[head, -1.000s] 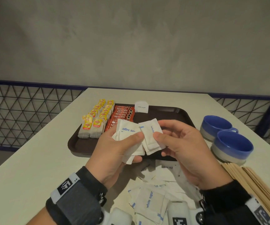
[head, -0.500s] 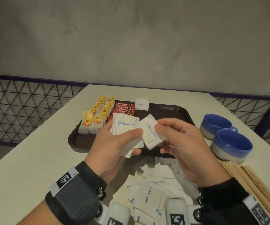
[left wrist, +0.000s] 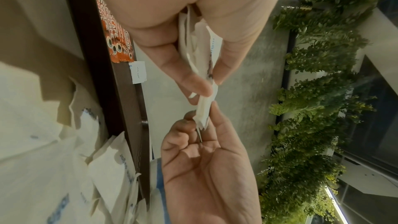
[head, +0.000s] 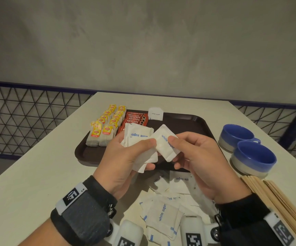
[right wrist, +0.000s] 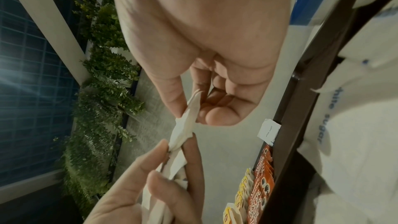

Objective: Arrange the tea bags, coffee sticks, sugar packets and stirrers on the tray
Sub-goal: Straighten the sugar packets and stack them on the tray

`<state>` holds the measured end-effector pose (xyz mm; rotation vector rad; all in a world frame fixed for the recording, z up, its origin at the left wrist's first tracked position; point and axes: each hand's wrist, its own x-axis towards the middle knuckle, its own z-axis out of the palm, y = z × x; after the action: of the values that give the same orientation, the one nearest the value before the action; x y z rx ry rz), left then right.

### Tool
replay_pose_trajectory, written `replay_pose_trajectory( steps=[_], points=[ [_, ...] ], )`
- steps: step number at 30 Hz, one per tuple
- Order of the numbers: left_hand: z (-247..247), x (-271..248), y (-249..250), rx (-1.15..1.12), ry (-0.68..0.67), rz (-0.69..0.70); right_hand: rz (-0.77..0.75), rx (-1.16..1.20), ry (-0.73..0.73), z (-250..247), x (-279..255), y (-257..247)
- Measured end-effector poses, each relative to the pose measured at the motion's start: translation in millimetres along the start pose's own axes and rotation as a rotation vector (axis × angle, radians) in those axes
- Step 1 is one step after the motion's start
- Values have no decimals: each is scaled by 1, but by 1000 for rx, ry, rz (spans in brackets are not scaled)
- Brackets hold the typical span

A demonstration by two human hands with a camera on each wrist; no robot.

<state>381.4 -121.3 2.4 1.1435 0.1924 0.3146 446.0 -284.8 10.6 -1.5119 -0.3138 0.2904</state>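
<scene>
Above the near edge of the dark brown tray [head: 188, 121], my left hand [head: 126, 157] grips a small stack of white sugar packets [head: 138, 137] between thumb and fingers. My right hand [head: 193, 153] pinches one sugar packet [head: 165, 148] by thumb and forefinger, its corner against the left stack. Seen edge-on, the stack [left wrist: 198, 45] and the single packet [right wrist: 189, 117] meet between both hands. On the tray lie two rows of yellow-tagged tea bags [head: 106, 126], red coffee sticks [head: 134, 119] and one sugar packet [head: 155, 113] at the far edge.
Loose sugar packets [head: 165, 212] lie heaped on the white table [head: 28, 174] under my wrists. A bundle of wooden stirrers [head: 277, 201] lies at the right front. Two blue cups [head: 250, 150] stand right of the tray. A mesh railing [head: 19, 121] borders the table.
The single packet in my right hand has turned, its print now facing up, and shifted against the left stack. Both hands stay above the tray's near edge.
</scene>
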Motion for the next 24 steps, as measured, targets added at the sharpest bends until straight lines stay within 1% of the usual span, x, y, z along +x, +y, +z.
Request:
replay_pose_trajectory(
  steps=[5, 10, 16, 24],
  points=[
    [-1, 1, 0, -16, 19, 9, 25, 57, -7, 1, -1, -2],
    [-2, 3, 0, -25, 31, 30, 51, 57, -112, -1, -2, -3],
    [-4, 4, -2, -8, 25, 11, 3, 54, -41, 0, -1, -1],
    [-4, 3, 1, -4, 30, 15, 8, 74, -47, 2, -4, -6]
  ],
)
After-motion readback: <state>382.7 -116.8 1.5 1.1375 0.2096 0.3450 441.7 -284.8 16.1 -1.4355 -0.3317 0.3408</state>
